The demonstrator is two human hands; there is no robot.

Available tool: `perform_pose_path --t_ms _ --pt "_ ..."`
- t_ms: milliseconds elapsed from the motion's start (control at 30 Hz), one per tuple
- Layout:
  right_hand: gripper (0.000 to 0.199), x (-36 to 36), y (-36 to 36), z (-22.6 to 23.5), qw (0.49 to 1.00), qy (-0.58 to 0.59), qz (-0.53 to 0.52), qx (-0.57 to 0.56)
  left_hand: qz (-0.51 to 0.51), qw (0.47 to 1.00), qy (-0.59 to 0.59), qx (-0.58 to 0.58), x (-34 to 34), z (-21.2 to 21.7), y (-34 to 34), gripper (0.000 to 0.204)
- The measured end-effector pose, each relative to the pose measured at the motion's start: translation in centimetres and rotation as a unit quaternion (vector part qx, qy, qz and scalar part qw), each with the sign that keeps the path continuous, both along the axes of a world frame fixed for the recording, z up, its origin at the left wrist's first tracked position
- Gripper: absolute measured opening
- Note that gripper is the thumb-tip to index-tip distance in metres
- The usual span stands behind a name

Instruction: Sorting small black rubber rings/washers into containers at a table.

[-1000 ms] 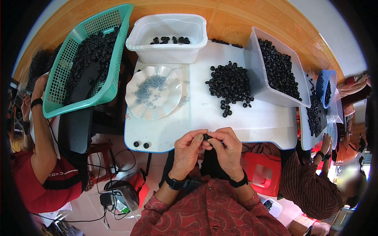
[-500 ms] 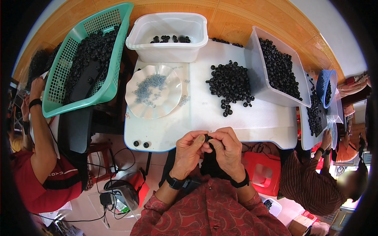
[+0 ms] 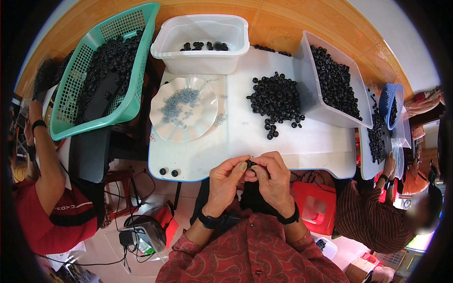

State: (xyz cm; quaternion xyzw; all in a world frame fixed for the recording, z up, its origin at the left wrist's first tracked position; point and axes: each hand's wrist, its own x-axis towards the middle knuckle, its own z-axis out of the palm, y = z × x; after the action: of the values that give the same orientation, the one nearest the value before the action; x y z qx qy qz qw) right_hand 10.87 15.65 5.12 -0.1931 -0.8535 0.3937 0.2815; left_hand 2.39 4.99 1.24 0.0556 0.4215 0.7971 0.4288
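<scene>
Room: a pale wall is running along the far right, and a reddish tiled floor [image 3: 155, 198] is showing below the table's near edge, with cables and a small dark device lying on it.
Backing: a varnished wooden board [image 3: 283, 23] is curving behind the table's far edge.
Table: a white rectangular plastic-topped table [image 3: 311, 141] is carrying most of the things.
Basket: a large green plastic mesh basket [image 3: 127, 101], filled with black rubber rings, is overhanging the table's far left corner.
Right bin: a clear plastic bin [image 3: 311, 94] of black rings is standing tilted at the far right corner.
Far tub: a white translucent plastic tub [image 3: 200, 59], holding a few black rings, is sitting at the far edge.
Plate: a white scalloped plate [image 3: 165, 127] of small clear bits is lying left of centre.
Pile: a loose heap of black rubber rings [image 3: 277, 98] is lying right of centre.
People: a person in a red shirt [image 3: 52, 212] is sitting at the left, another in a brown striped shirt [image 3: 373, 221] at the right.
Left hand [image 3: 226, 177]: pinching a small black rubber ring [image 3: 250, 163] at the near edge.
Right hand [image 3: 273, 177]: closing its fingertips on the same ring, touching the left.
Strays: two black rings [image 3: 168, 172] are lying at the near left corner.
</scene>
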Motion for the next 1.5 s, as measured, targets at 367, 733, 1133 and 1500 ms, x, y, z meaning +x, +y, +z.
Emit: perform_pose_path --t_ms 367,733,1133,1500 --pt "0.015 -0.1 -0.8 -0.5 0.978 0.061 -0.006 -0.197 0.011 1.000 -0.011 0.026 -0.3 0.0 0.2 0.021" --pt "0.014 -0.2 -0.5 -0.4 0.996 0.032 -0.005 -0.081 0.006 1.000 -0.017 0.025 -0.1 -0.6 0.1 0.022" --pt "0.013 -0.5 -0.9 -0.3 0.998 0.015 0.012 -0.055 0.005 0.995 0.077 -0.070 -0.2 0.1 -0.5 0.020" --pt "0.015 -0.6 -0.9 -0.7 0.999 -0.036 0.009 0.011 0.005 0.993 0.081 -0.084 -0.2 0.2 -0.3 0.024"
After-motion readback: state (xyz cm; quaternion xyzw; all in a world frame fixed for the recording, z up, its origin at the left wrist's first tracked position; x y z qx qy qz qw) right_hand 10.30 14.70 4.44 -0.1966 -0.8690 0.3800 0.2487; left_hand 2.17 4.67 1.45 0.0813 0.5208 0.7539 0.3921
